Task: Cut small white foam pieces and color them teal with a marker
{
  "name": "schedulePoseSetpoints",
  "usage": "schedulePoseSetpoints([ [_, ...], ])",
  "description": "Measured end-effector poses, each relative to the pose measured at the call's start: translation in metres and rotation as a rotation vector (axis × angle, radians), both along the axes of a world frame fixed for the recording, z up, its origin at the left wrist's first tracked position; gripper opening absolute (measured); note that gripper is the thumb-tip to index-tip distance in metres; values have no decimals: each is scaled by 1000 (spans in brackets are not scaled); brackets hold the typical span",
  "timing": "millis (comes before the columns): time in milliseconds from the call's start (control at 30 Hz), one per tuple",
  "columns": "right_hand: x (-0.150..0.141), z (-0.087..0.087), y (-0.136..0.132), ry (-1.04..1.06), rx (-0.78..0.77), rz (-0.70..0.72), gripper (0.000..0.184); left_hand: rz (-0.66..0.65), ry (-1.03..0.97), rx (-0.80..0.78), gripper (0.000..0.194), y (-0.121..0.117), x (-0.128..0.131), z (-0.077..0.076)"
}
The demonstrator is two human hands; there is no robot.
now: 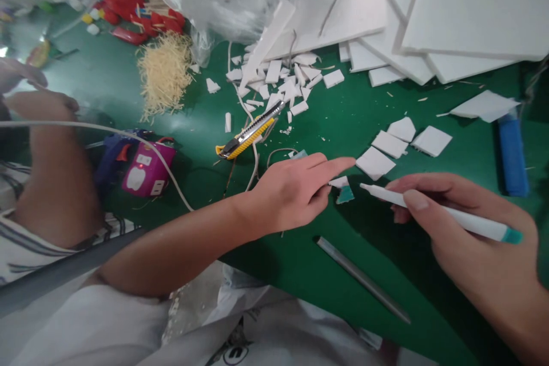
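The right grip [476,251] is shut on a slim white marker [463,218]. Left of it, the left grip [294,189] pinches a teal-and-white foam chip [344,193].

- White marker [476,222], teal-ended, slanting, tip leftward, well right of the yellow cutter [251,132].
- Small piece [344,193], white and teal, lower right of the cutter.

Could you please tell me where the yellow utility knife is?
In the head view, the yellow utility knife lies left of center, below the white foam scraps and up-left of the left hand.
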State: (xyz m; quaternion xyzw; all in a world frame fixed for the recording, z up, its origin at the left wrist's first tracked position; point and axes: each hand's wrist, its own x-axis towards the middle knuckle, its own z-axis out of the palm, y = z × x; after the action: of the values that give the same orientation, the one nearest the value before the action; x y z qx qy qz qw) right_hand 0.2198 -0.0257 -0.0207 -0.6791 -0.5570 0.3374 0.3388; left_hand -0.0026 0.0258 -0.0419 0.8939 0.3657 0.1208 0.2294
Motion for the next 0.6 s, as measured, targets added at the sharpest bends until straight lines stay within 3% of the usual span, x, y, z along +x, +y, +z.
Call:
schedulePoseSetpoints([
  [67, -1, -1, 0, 25, -5, -8, 12, 55, -38, -2, 38, -2, 1, 1],
  [133, -1, -1, 0, 27, 0, -16, 13, 99, -41, 50, 19, -5, 2, 2],
  [167, -1, -1, 0, 25, -4, -13, 13, 110, -24, 91, 18, -6, 3, 2],
  [267, -1, -1, 0, 24, 1, -6, 12, 102, 50, 210, 36, -10, 5, 1],
  [333, -1, -1, 0, 29, 7, 1, 11, 95, 92, 244, 36, -10, 6, 1],
  [500, -1, -2, -1, 27, 3, -13, 12, 62, 90, 160, 16, -8, 4, 1],
  [600, 1, -5, -2, 24, 36, -7, 14, 83, 66, 111, 35, -9, 4, 3],
])
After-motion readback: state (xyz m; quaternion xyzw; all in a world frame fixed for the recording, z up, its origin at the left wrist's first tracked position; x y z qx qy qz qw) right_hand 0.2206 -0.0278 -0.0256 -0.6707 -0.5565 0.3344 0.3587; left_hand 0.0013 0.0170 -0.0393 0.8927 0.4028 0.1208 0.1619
